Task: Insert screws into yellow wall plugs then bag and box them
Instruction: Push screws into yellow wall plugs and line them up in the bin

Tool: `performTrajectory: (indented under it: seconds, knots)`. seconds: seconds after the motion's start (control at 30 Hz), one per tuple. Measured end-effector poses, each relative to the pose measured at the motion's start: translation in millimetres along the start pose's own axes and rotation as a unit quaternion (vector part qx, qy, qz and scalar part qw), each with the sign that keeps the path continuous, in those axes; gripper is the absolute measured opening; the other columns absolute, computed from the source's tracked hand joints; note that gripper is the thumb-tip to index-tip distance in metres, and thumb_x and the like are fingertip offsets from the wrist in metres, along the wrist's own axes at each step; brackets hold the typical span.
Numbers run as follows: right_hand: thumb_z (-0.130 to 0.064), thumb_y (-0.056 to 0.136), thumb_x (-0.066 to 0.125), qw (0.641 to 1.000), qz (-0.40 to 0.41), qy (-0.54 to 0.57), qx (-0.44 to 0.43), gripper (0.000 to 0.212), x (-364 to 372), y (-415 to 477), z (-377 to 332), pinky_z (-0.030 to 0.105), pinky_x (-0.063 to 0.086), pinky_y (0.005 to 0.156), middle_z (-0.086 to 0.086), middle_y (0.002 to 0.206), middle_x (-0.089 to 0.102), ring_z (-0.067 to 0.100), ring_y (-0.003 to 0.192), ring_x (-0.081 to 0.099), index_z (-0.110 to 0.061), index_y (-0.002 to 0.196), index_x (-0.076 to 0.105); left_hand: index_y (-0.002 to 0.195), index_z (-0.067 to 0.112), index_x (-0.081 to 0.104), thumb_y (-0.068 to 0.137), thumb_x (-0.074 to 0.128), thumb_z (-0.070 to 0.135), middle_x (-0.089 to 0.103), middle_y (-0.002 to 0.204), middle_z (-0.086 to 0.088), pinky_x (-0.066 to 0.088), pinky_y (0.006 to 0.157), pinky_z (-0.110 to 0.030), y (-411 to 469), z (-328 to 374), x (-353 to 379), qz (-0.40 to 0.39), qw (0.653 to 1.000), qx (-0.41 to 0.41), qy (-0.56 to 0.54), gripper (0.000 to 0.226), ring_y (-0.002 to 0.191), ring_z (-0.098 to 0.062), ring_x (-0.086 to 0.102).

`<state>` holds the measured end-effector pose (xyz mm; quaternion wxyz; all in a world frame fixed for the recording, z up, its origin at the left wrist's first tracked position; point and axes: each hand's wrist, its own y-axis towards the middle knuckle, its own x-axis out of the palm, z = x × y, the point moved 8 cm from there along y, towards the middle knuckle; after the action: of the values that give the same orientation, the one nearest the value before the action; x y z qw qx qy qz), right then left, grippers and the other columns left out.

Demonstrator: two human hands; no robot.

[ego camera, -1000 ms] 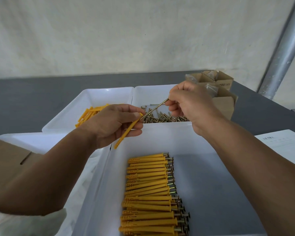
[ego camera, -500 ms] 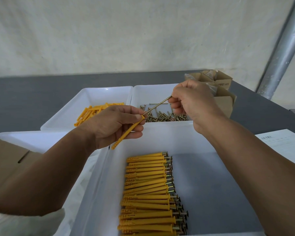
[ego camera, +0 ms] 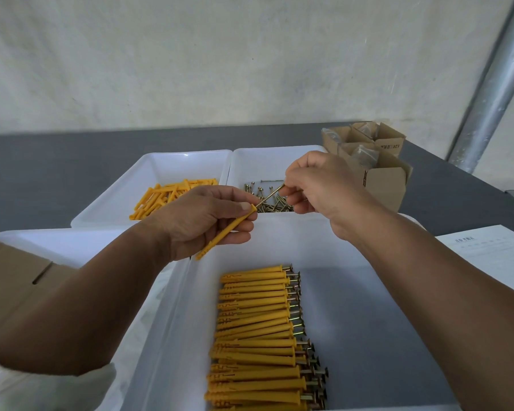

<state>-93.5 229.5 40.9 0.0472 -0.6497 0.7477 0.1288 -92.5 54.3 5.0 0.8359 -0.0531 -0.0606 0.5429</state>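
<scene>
Head view, over a grey table top (ego camera: 42, 173). At centre, left hand (ego camera: 202, 221) clamped on a single yellow plastic wall plug (ego camera: 229, 229), thumb on top, fingers curled beneath. Plug slanted: collar end up and to the right, pointed end down-left, above the rim of the large white plastic tray (ego camera: 294, 241) nearest the camera.

To its right, right hand (ego camera: 318, 185) pinching a slim brass-coloured metal screw (ego camera: 269, 197) between thumb and fingertips. Head end hidden in the fingers, tip meeting the collar end of the held plug; depth of entry not discernible. Both hands raised above the trays, close together, linked only through screw and plug.

Inside the large tray, a neat row of assembled yellow plugs with screws (ego camera: 255, 330), laid side by side along the left half, screw heads to the right.

Beyond it, two smaller white plastic trays side by side, rims touching:
- left tray (ego camera: 172, 167) with a loose heap of empty yellow plugs (ego camera: 166, 197)
- right tray (ego camera: 258, 164) with a scatter of loose brass-coloured screws (ego camera: 275, 206), partly behind the right hand

At far right, open brown cardboard boxes (ego camera: 380, 179) with clear plastic bags (ego camera: 365, 155) inside. Printed white paper sheet (ego camera: 487, 256) at the right edge. Flat brown cardboard (ego camera: 12, 277) at the left edge, another white plastic tray (ego camera: 57, 241) just behind it. In the background, a slanted silver metal pole (ego camera: 493, 84) against a pale wall.
</scene>
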Motion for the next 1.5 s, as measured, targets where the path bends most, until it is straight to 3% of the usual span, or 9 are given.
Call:
performTrajectory:
  seconds: [0.4,0.53,0.73,0.87,0.97,1.1,1.23,1.4,1.5]
  knots:
    - [-0.013,0.088,0.060,0.982,-0.123,-0.138,-0.023,0.012,21.9,-13.4,-3.9,0.020,0.052,0.055,-0.002,0.078,0.073,0.008,0.066,0.068,-0.022,0.086,0.067,0.110,0.009,0.065,0.094,0.058,0.006,0.073,0.084,-0.011,0.055,0.056,-0.023,-2.3,1.2,4.7,0.016,0.999,-0.005,0.045,0.018,0.070,-0.016,0.070]
    - [-0.016,0.088,0.062,0.962,-0.132,-0.225,-0.078,0.013,25.6,-17.8,-13.5,0.031,0.061,0.066,-0.005,0.082,0.069,0.011,0.074,0.069,-0.027,0.085,0.069,0.109,0.012,0.065,0.093,0.060,0.007,0.073,0.085,-0.010,0.054,0.055,-0.021,-3.0,1.5,7.0,0.012,0.998,-0.004,0.059,0.018,0.070,-0.015,0.070]
    - [-0.020,0.090,0.057,0.877,-0.181,-0.407,-0.181,0.026,42.0,-33.8,-26.7,0.028,0.045,0.065,-0.013,0.088,0.059,0.010,0.082,0.055,-0.046,0.088,0.057,0.107,0.013,0.065,0.091,0.063,0.008,0.073,0.083,-0.007,0.054,0.056,-0.021,-4.0,0.6,12.4,0.002,0.995,-0.005,0.095,0.017,0.071,-0.013,0.070]
    - [-0.038,0.089,0.065,0.841,-0.194,-0.457,-0.215,0.007,46.2,-39.5,-27.0,0.026,0.038,0.061,-0.013,0.081,0.055,0.009,0.078,0.053,-0.041,0.092,0.061,0.109,0.012,0.063,0.091,0.063,0.005,0.073,0.078,-0.007,0.057,0.060,-0.022,-4.6,-2.0,15.5,-0.006,0.993,-0.013,0.116,0.019,0.073,-0.016,0.071]
    - [-0.038,0.089,0.067,0.825,-0.203,-0.485,-0.209,0.005,44.9,-40.3,-25.3,0.023,0.037,0.058,-0.013,0.079,0.055,0.005,0.074,0.051,-0.034,0.092,0.067,0.110,0.012,0.063,0.090,0.064,0.005,0.073,0.081,-0.009,0.060,0.072,-0.029,-5.3,-1.4,21.9,-0.030,0.988,-0.011,0.154,0.021,0.082,-0.022,0.073]
    - [-0.032,0.092,0.065,0.776,-0.241,-0.561,-0.159,0.006,43.3,-43.6,-12.4,0.018,0.038,0.057,-0.009,0.083,0.061,0.004,0.067,0.049,-0.029,0.095,0.070,0.110,0.014,0.064,0.089,0.067,0.008,0.072,0.093,-0.013,0.060,0.076,-0.028,-5.3,11.2,18.2,-0.002,0.963,0.035,0.268,0.022,0.086,-0.021,0.072]
    - [-0.029,0.096,0.059,0.724,-0.276,-0.620,-0.127,0.012,47.0,-48.8,1.3,0.023,0.046,0.059,0.000,0.085,0.070,0.005,0.058,0.055,-0.021,0.097,0.068,0.101,0.019,0.067,0.089,0.067,0.009,0.073,0.082,-0.002,0.061,0.080,-0.035,-7.3,18.4,17.3,0.027,0.929,0.074,0.361,0.016,0.078,-0.014,0.072]
    - [-0.025,0.095,0.056,0.685,-0.259,-0.661,-0.163,0.015,55.2,-46.3,8.8,0.030,0.050,0.071,0.001,0.092,0.065,0.017,0.087,0.061,-0.018,0.102,0.068,0.094,0.019,0.068,0.090,0.063,0.011,0.073,0.081,0.002,0.060,0.078,-0.032,-8.2,11.8,31.4,-0.008,0.861,0.057,0.505,0.011,0.069,-0.009,0.072]
    - [-0.025,0.095,0.056,0.688,-0.256,-0.655,-0.179,0.018,60.3,-46.0,8.9,0.031,0.048,0.074,0.002,0.098,0.065,0.018,0.094,0.059,-0.020,0.108,0.068,0.101,0.023,0.070,0.089,0.062,0.016,0.065,0.081,0.016,0.052,0.075,-0.017,-9.7,5.6,41.4,-0.038,0.797,0.051,0.601,0.016,0.070,-0.003,0.064]
